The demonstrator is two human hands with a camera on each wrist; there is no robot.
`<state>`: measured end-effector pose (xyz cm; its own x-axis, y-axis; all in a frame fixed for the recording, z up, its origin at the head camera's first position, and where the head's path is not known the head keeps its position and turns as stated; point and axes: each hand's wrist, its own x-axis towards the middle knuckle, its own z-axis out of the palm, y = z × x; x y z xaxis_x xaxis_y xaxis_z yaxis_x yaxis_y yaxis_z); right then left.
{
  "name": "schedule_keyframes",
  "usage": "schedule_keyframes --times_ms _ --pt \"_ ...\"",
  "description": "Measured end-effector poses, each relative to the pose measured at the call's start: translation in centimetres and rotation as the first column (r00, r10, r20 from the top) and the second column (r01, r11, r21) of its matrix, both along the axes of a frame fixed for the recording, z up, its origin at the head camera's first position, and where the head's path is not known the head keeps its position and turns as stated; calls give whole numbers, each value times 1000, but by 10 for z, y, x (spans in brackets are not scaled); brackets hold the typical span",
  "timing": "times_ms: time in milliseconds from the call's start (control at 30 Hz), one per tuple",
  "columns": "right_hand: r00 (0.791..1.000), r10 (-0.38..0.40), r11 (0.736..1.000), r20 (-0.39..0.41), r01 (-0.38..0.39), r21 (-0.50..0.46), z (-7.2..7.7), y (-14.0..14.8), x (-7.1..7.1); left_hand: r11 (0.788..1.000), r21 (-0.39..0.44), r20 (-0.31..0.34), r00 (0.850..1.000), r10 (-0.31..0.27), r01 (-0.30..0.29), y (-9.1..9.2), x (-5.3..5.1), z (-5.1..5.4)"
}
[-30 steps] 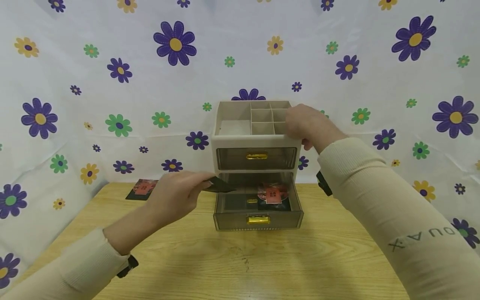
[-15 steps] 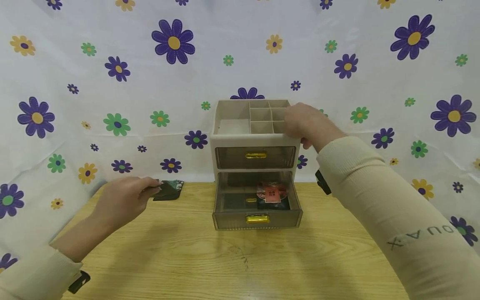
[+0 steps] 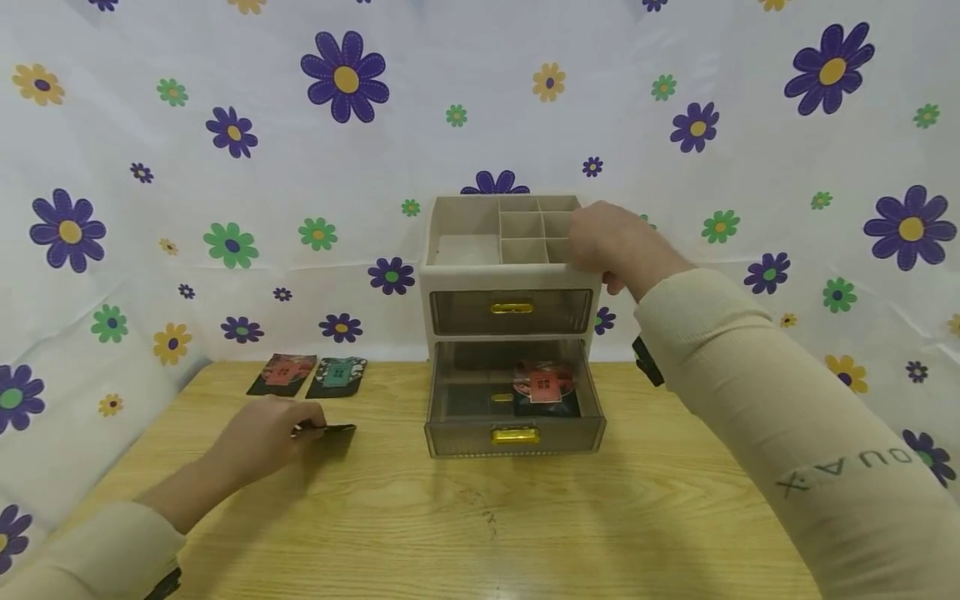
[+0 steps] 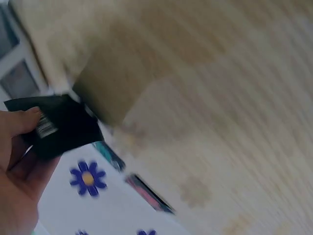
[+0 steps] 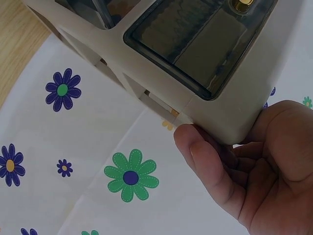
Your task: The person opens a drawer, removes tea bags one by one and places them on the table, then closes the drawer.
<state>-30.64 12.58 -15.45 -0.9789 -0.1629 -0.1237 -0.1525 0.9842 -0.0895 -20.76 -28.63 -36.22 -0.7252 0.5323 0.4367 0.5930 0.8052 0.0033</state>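
So the left hand has dropped lower in the frame since half a second ago, uncovering the red-label packet and teal-label packet lying flat at left. It's pinching a thin dark packet tight, which sticks out rightward, nearly edge-on, its visible length running left-right, just below the teal one. Left hand's clearly nearest; the right hand is curled round the top right corner of the smooth cream organizer. Smoky see-through drawers, shiny gold handles, wood-grain table.
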Motion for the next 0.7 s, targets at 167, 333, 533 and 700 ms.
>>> schedule_keyframes --times_ms 167,333,533,700 --pt "1000 -7 1000 -14 7 -3 2 -1 0 989 -117 198 978 -64 88 22 5 -17" --pt "1000 -5 1000 -9 5 -3 2 -2 0 972 -230 314 949 21 54 40 6 -27" --pt "1000 0 1000 -2 0 11 2 0 0 975 -207 371 929 7 76 53 -7 -32" --pt "1000 12 1000 0 -12 13 1 0 1 982 -183 430 903 29 56 60 -21 -37"
